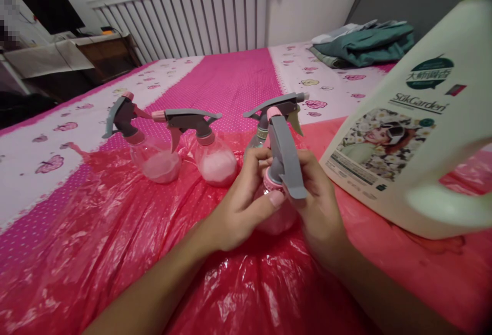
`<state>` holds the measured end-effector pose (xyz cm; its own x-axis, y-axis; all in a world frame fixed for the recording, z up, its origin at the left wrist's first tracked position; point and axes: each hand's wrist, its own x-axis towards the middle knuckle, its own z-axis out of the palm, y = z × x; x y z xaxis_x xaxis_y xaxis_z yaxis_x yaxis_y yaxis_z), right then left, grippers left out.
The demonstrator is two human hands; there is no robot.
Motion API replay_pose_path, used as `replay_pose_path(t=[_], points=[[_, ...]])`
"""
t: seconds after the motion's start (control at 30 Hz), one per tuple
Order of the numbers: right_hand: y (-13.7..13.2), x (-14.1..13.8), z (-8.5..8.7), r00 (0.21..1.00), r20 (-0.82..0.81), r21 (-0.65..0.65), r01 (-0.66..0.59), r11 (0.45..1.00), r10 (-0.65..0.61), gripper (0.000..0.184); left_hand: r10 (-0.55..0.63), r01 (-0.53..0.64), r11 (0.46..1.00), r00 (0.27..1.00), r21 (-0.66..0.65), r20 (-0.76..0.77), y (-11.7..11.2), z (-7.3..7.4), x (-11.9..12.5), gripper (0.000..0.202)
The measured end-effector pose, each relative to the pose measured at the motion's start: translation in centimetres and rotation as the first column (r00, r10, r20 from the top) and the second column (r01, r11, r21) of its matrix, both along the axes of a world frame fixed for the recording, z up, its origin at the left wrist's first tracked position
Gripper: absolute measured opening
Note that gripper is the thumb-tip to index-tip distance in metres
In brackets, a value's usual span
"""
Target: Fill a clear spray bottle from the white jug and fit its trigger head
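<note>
Both of my hands are closed around one spray bottle (274, 222) with a grey trigger head and a pink nozzle and collar. My left hand (246, 207) grips its neck, the thumb lying just below the pink collar. On the other side my right hand (321, 207) wraps the neck and body; its fingertips are hidden behind the trigger head. Beyond the held bottle stands another spray bottle (262, 134), partly covered by my left hand. Two pink spray bottles, one in the middle (217, 163) and one farther left (156, 160), hold whitish contents.
A large pale detergent jug (384, 145) stands close on the right. Crinkled red plastic sheeting (134, 237) lies under the bottles, over a pink patterned bedspread (234, 78). Folded green cloth (365, 45) rests at the back right, and a radiator (192, 22) lines the wall.
</note>
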<state>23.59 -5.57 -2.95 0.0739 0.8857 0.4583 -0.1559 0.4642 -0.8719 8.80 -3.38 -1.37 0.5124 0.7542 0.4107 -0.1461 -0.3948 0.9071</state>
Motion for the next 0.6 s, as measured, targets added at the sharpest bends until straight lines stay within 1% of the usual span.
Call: replay_pose_path(t=[0.1,0.27,0.4,0.53,0.6], points=[[0.0,0.06,-0.04,1.0,0.008,0.004,-0.009,1.0,0.009,0.02,0.026,-0.026,1.0,1.0,0.011,-0.006,-0.26,0.34,0.2,0.03],[0.02,0.0,0.0,1.0,0.005,-0.009,0.008,1.0,-0.008,0.018,0.005,-0.006,0.999,1.0,-0.032,-0.026,-0.05,0.21,0.01,0.025],[0.05,-0.02,-0.09,1.0,-0.003,-0.002,-0.004,1.0,0.004,0.019,-0.03,0.029,0.999,0.999,-0.016,-0.035,0.1,0.19,-0.14,0.03],[0.15,0.06,-0.22,1.0,0.003,0.016,-0.023,1.0,0.023,0.02,0.015,-0.013,1.0,0.997,0.027,-0.069,-0.17,0.48,-0.07,0.033],[0.19,0.09,-0.2,1.0,0.01,0.016,-0.016,1.0,0.016,0.019,0.021,-0.021,1.0,0.997,0.008,-0.07,-0.29,0.61,-0.06,0.032]])
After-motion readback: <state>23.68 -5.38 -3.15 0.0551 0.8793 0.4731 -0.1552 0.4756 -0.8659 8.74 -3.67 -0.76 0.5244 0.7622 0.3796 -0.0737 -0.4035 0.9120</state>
